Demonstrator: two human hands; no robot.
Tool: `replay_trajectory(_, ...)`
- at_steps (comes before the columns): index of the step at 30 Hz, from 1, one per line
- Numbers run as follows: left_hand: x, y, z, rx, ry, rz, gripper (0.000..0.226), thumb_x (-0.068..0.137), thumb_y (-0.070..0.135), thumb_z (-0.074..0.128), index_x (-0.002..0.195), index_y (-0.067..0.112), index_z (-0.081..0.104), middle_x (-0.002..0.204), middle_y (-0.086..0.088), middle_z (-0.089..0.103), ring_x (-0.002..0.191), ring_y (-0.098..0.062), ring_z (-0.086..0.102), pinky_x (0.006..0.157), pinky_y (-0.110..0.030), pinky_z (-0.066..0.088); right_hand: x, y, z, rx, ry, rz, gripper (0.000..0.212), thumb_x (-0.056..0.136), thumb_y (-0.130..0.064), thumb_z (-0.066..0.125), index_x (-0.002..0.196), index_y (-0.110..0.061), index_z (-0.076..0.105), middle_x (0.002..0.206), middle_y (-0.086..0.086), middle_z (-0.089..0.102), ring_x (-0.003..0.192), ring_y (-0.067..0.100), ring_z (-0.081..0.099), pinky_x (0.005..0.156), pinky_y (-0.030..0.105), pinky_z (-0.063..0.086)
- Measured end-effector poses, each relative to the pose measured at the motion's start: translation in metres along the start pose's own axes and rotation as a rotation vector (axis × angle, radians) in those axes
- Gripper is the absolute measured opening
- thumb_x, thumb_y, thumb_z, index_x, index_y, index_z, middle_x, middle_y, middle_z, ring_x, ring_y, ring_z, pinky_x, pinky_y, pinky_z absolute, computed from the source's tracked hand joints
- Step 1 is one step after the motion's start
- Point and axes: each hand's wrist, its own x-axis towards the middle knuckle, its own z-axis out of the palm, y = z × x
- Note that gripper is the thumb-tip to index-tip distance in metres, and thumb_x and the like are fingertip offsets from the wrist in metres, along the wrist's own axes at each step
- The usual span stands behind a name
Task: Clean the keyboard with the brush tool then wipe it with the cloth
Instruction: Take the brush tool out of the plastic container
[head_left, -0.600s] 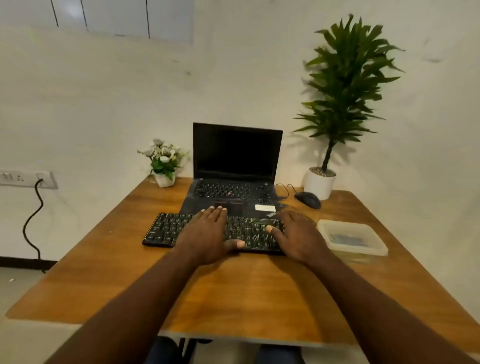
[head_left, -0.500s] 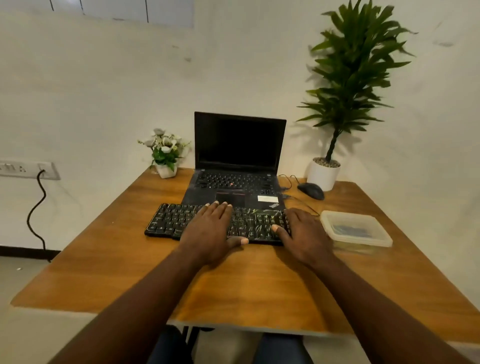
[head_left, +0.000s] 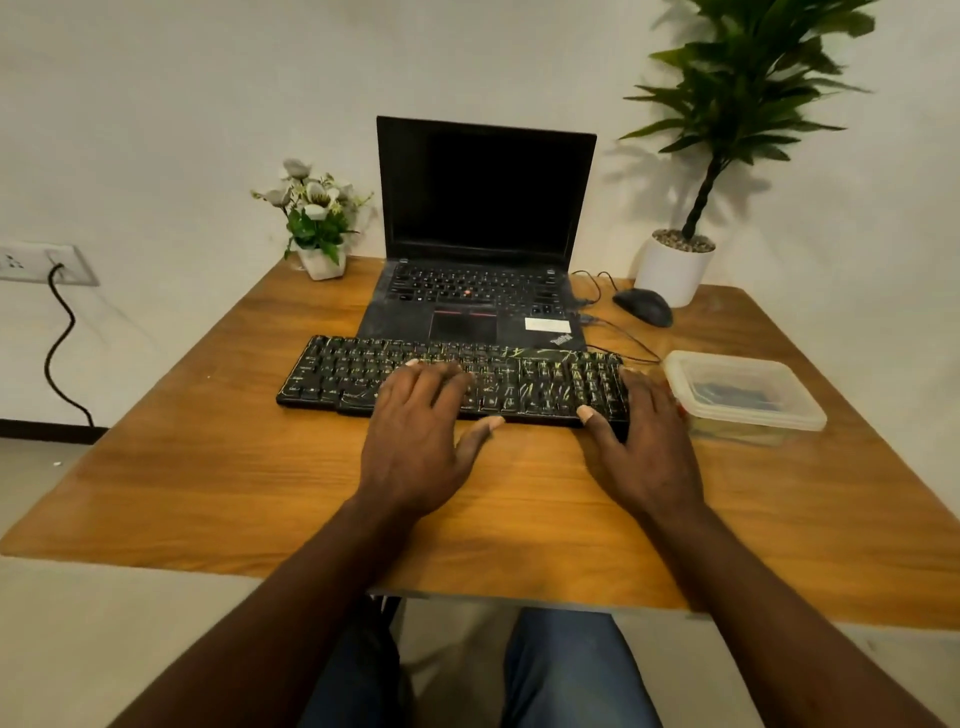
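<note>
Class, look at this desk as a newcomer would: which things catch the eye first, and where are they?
The left hand and right hand rest on a black keyboard flecked with yellow debris, in the centre. Behind it stands an open laptop, screen dark; right of it sits a lidded plastic box.

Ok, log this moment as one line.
left hand: flat on keyboard; right hand: keyboard's right end; plastic container: lid on; brushing: not started
</note>
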Motion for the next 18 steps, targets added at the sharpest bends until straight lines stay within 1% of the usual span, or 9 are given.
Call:
replay_trajectory(2, 0.001, -0.001, 0.002, -0.013, 0.028, 0.038, 0.044, 0.098, 0.051, 0.058, 0.124, 0.017, 0.065, 0.124, -0.002, 0.062, 0.115, -0.025, 0.053, 0.1, -0.043, 0.039, -0.001, 0.001, 0.0, 0.008, -0.019, 0.005, 0.074, 0.099, -0.057, 0.057, 0.159, -0.02, 0.034, 0.166, 0.004, 0.033, 0.152, 0.021, 0.026, 0.113, 0.031, 0.026)
replay_trajectory(4, 0.002, 0.0, 0.007, 0.004, 0.002, 0.135, 0.035, 0.096, 0.045, 0.061, 0.117, 0.018, 0.069, 0.114, -0.001, 0.065, 0.106, -0.024, 0.056, 0.09, -0.042, 0.039, 0.0, 0.003, 0.001, 0.006, -0.037, 0.013, 0.075, 0.098, -0.057, 0.06, 0.158, -0.021, 0.034, 0.165, 0.003, 0.034, 0.151, 0.021, 0.028, 0.112, 0.031, 0.028)
replay_trajectory(6, 0.005, 0.001, 0.011, 0.021, -0.003, 0.174, 0.03, 0.095, 0.044, 0.063, 0.111, 0.02, 0.071, 0.107, 0.001, 0.067, 0.101, -0.022, 0.056, 0.087, -0.041, 0.038, 0.001, 0.004, 0.003, 0.013, -0.029, 0.023, 0.075, 0.096, -0.057, 0.062, 0.156, -0.022, 0.037, 0.162, 0.002, 0.038, 0.148, 0.022, 0.034, 0.113, 0.035, 0.034)
replay_trajectory(8, 0.01, 0.0, 0.015, 0.033, 0.014, 0.138, 0.03, 0.097, 0.045, 0.061, 0.108, 0.021, 0.072, 0.104, 0.003, 0.066, 0.099, -0.021, 0.054, 0.086, -0.04, 0.037, 0.001, 0.005, 0.004, 0.02, -0.024, 0.026, 0.074, 0.094, -0.057, 0.064, 0.154, -0.022, 0.04, 0.159, 0.002, 0.041, 0.144, 0.023, 0.039, 0.112, 0.038, 0.038)
replay_trajectory(10, 0.018, -0.002, 0.019, 0.05, -0.001, 0.101, 0.035, 0.099, 0.05, 0.055, 0.109, 0.021, 0.071, 0.103, 0.002, 0.066, 0.099, -0.02, 0.052, 0.087, -0.041, 0.038, 0.002, 0.007, 0.005, 0.01, -0.029, 0.012, 0.073, 0.093, -0.057, 0.065, 0.153, -0.023, 0.041, 0.157, 0.002, 0.042, 0.142, 0.023, 0.042, 0.112, 0.041, 0.041)
replay_trajectory(12, 0.027, -0.002, 0.023, 0.072, -0.048, 0.054, 0.046, 0.099, 0.06, 0.048, 0.116, 0.022, 0.068, 0.109, 0.001, 0.065, 0.104, -0.021, 0.051, 0.091, -0.042, 0.038, 0.003, 0.008, 0.007, -0.004, -0.037, 0.002, 0.075, 0.092, -0.057, 0.066, 0.154, -0.024, 0.04, 0.158, 0.001, 0.042, 0.142, 0.024, 0.042, 0.113, 0.043, 0.043)
replay_trajectory(15, 0.04, -0.001, 0.029, 0.103, -0.113, -0.043, 0.067, 0.096, 0.076, 0.035, 0.128, 0.023, 0.059, 0.126, -0.001, 0.058, 0.118, -0.022, 0.048, 0.103, -0.043, 0.036, 0.003, 0.009, 0.009, -0.002, -0.04, 0.005, 0.077, 0.091, -0.058, 0.067, 0.154, -0.027, 0.037, 0.158, 0.0, 0.041, 0.142, 0.024, 0.043, 0.112, 0.047, 0.045)
replay_trajectory(18, 0.049, 0.001, 0.031, 0.155, -0.159, -0.059, 0.079, 0.095, 0.08, 0.021, 0.131, 0.021, 0.057, 0.132, -0.004, 0.058, 0.124, -0.024, 0.048, 0.113, -0.046, 0.031, 0.004, 0.01, 0.01, 0.003, -0.029, 0.011, 0.078, 0.09, -0.061, 0.066, 0.154, -0.03, 0.034, 0.158, 0.0, 0.042, 0.14, 0.025, 0.045, 0.109, 0.048, 0.048)
